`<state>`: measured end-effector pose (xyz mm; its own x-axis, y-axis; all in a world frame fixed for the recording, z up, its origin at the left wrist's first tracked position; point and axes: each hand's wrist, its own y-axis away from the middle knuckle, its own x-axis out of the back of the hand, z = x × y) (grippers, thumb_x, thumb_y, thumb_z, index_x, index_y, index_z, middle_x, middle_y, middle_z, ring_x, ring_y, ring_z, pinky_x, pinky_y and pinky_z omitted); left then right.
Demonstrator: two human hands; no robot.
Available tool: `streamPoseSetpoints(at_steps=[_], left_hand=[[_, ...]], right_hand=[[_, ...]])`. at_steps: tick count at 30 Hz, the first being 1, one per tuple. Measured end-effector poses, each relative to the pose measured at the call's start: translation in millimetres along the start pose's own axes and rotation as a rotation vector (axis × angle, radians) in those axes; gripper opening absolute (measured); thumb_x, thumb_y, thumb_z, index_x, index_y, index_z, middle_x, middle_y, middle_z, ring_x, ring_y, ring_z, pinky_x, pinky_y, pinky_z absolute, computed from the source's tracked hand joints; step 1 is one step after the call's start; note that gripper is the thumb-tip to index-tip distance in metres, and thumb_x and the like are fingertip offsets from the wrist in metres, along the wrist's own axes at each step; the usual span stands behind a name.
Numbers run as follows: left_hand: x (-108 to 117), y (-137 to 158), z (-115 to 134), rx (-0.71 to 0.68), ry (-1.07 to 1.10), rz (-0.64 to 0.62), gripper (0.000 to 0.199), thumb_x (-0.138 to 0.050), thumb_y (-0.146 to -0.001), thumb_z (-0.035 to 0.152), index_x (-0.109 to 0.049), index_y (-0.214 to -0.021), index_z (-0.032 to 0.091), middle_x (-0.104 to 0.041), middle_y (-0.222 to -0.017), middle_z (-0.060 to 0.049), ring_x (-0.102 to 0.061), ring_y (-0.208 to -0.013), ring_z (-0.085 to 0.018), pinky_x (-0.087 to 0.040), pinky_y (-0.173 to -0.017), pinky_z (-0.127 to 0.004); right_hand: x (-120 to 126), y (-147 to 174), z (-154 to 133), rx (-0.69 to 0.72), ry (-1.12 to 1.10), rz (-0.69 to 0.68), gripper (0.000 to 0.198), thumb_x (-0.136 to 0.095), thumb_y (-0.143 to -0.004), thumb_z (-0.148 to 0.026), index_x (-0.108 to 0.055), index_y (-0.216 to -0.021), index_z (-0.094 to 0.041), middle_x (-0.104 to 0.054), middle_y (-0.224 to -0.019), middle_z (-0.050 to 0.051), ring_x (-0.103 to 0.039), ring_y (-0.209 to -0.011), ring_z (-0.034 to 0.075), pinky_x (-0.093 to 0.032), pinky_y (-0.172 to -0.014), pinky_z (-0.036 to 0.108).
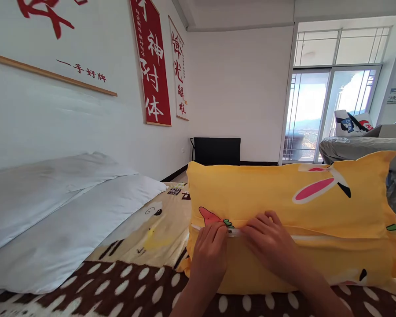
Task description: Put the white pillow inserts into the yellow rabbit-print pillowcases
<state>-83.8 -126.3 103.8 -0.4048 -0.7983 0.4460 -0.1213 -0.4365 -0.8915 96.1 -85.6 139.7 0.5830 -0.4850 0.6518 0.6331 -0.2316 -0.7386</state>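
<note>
A yellow pillow (251,189) in a case printed with rabbit ears and a carrot stands propped up in front of me. A white zipper (303,237) runs across its face. My left hand (209,253) pinches the case at the zipper, just below the carrot print, with fingers closed. To its right, my right hand (267,237) grips the cloth along the same zipper. A short stretch of zipper with what looks like its slider shows between the two hands. What lies under the fingertips is hidden.
Two white pillows (112,211) lie at the left against the wall. Under everything spreads a brown and cream patterned blanket (135,281). A black folded panel (217,151) stands by the far wall. Plastic-covered furniture (359,147) bearing a printed bag (353,123) is at the right.
</note>
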Motion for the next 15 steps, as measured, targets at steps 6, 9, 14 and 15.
streamPoseSetpoints(at_steps=[6, 9, 14, 15], left_hand=[[-0.4, 0.7, 1.2, -0.003, 0.043, 0.001, 0.018, -0.040, -0.087, 0.004, -0.052, -0.089, 0.017, -0.060, -0.088, -0.007, -0.055, -0.086, -0.017, -0.048, -0.077, -0.029], [-5.2, 3.0, -2.0, -0.022, 0.014, -0.017, 0.019, -0.040, -0.087, 0.005, -0.053, -0.093, 0.017, -0.061, -0.088, -0.007, -0.056, -0.086, -0.018, -0.048, -0.078, -0.030], [-13.0, 4.8, -3.7, -0.031, -0.028, -0.010, 0.017, -0.043, -0.086, 0.005, -0.053, -0.094, 0.016, -0.062, -0.090, -0.006, -0.058, -0.089, -0.017, -0.047, -0.080, -0.029], [-14.0, 5.0, -3.3, -0.034, -0.043, 0.002, 0.016, -0.044, -0.086, 0.005, -0.053, -0.093, 0.016, -0.063, -0.090, -0.006, -0.058, -0.087, -0.017, -0.046, -0.080, -0.029]], right_hand=[[-30.2, -23.9, -15.6, -0.062, 0.049, -0.029, 0.014, -0.050, -0.084, -0.008, -0.052, -0.075, -0.018, -0.055, -0.074, 0.002, -0.046, -0.074, 0.017, -0.030, -0.077, 0.033], [-50.6, -13.5, -9.3, -0.092, -0.010, 0.082, 0.019, -0.043, -0.086, -0.005, -0.053, -0.076, -0.017, -0.053, -0.072, 0.002, -0.045, -0.073, 0.016, -0.029, -0.076, 0.032], [-61.1, -4.4, -2.0, -0.097, -0.092, 0.120, 0.023, -0.037, -0.088, -0.004, -0.055, -0.079, -0.016, -0.051, -0.072, 0.002, -0.043, -0.071, 0.015, -0.029, -0.079, 0.030], [-60.6, -4.3, -1.9, -0.103, -0.106, 0.126, 0.023, -0.037, -0.088, -0.003, -0.055, -0.079, -0.016, -0.051, -0.072, 0.002, -0.043, -0.070, 0.014, -0.028, -0.079, 0.030]])
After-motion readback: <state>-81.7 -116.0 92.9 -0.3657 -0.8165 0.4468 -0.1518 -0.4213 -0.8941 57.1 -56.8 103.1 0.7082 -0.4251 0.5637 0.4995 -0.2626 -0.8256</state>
